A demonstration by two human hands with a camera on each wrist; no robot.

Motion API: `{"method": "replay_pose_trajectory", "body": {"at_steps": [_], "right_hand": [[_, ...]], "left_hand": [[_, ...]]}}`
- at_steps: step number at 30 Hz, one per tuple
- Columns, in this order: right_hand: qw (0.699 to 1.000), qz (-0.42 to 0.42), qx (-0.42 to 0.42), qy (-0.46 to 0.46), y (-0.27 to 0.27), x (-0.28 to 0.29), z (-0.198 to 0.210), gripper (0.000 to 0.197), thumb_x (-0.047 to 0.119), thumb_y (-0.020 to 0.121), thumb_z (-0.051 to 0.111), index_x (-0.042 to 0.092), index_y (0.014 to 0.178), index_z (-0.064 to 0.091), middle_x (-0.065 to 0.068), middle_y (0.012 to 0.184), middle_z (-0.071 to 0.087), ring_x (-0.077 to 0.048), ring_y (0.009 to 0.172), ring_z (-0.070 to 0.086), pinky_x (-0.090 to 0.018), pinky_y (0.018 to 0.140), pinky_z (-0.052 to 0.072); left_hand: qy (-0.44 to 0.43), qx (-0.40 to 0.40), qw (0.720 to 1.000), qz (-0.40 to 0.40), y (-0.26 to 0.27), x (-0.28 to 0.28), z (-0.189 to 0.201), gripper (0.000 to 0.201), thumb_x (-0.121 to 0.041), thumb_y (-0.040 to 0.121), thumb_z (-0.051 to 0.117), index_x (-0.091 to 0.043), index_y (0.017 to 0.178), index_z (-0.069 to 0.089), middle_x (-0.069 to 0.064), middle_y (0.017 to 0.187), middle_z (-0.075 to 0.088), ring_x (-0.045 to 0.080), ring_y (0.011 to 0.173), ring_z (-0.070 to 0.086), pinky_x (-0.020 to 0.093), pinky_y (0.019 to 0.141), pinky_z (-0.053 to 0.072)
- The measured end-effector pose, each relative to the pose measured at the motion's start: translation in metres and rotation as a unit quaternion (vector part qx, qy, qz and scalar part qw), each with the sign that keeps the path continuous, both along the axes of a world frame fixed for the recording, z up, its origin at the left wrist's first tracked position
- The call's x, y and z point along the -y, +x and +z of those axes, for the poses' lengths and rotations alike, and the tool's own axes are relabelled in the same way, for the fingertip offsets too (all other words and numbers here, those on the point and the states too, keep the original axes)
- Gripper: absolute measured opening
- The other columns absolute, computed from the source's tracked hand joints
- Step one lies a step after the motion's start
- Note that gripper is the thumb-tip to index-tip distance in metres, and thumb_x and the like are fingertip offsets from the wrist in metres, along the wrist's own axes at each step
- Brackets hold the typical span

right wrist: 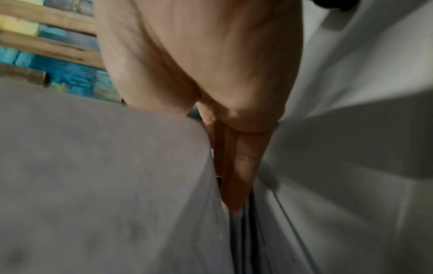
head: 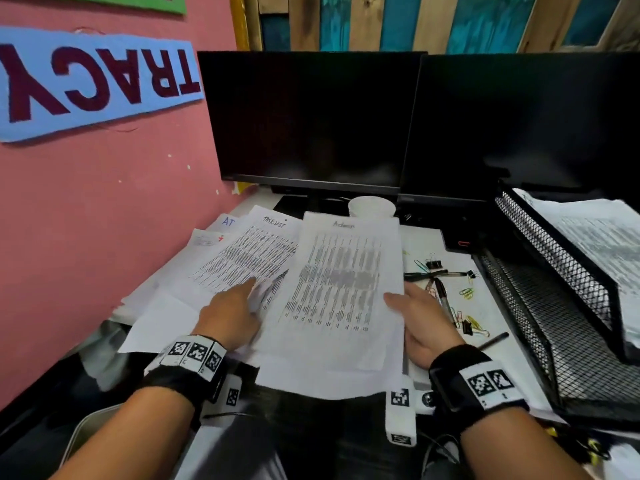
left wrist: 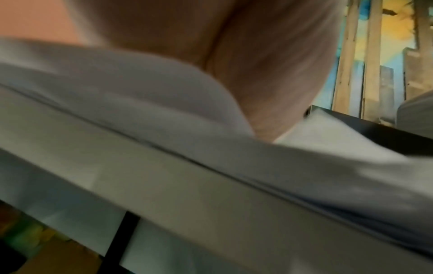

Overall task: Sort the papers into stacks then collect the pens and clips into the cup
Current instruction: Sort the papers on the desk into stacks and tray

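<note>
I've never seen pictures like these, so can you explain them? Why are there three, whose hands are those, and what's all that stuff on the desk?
They show one person sorting papers. The big picture comes from a camera on their head; the two blurry ones come from cameras strapped to each wrist. The right hand grips a printed sheet by its edge. The left hand reaches onto the spread papers. Beside them lie pens and coloured paper clips. A white cup waits by the dark monitors.

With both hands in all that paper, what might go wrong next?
The sheets held by the right hand overhang the desk edge and might slide off. Moving papers under the left hand may nudge the white cup just behind them. Paper drifting right might bury the clips and pens.
</note>
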State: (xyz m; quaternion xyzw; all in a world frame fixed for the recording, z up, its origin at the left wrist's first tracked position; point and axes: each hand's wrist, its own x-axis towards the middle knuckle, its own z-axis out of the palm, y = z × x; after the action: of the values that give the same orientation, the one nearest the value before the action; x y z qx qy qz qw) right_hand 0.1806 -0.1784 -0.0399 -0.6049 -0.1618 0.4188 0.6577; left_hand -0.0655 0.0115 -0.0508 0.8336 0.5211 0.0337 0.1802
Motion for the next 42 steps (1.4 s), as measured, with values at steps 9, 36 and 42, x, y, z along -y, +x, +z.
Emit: {"method": "replay_pose_trajectory", "body": {"at_steps": [9,36,42], "right_hand": [[0.993,0.013,0.093,-0.069,-0.001,-0.004,-0.01,0.039,-0.018,0.088,0.053,0.006,0.109,0.076,-0.017,0.105,0.079,-0.041,0.099,0.075,-0.064,0.093,0.056],[0.998,-0.029,0.009,-0.053,-0.005,-0.001,-0.011,0.035,-0.011,0.102,0.042,0.006,0.114,0.07,-0.018,0.115,0.075,-0.037,0.107,0.071,-0.054,0.101,0.053],[0.995,-0.084,-0.059,-0.006,0.0,0.005,-0.003,0.029,0.009,0.108,0.043,0.006,0.122,0.068,-0.02,0.118,0.075,-0.04,0.112,0.069,-0.056,0.104,0.052]], "left_hand": [[-0.032,0.099,0.992,0.066,-0.003,-0.011,0.007,0.019,-0.032,0.09,0.07,-0.029,0.107,0.078,-0.002,0.091,0.067,0.025,0.107,0.067,0.023,0.085,0.043],[0.074,0.236,0.955,-0.163,0.051,0.071,0.052,0.026,-0.018,0.103,0.055,-0.029,0.11,0.077,0.002,0.078,0.074,0.023,0.07,0.069,0.035,0.061,0.052],[-0.021,0.124,0.948,-0.293,0.075,0.108,0.03,0.041,-0.018,0.104,0.05,-0.045,0.129,0.069,-0.007,0.11,0.077,0.017,0.091,0.069,0.029,0.075,0.053]]}}
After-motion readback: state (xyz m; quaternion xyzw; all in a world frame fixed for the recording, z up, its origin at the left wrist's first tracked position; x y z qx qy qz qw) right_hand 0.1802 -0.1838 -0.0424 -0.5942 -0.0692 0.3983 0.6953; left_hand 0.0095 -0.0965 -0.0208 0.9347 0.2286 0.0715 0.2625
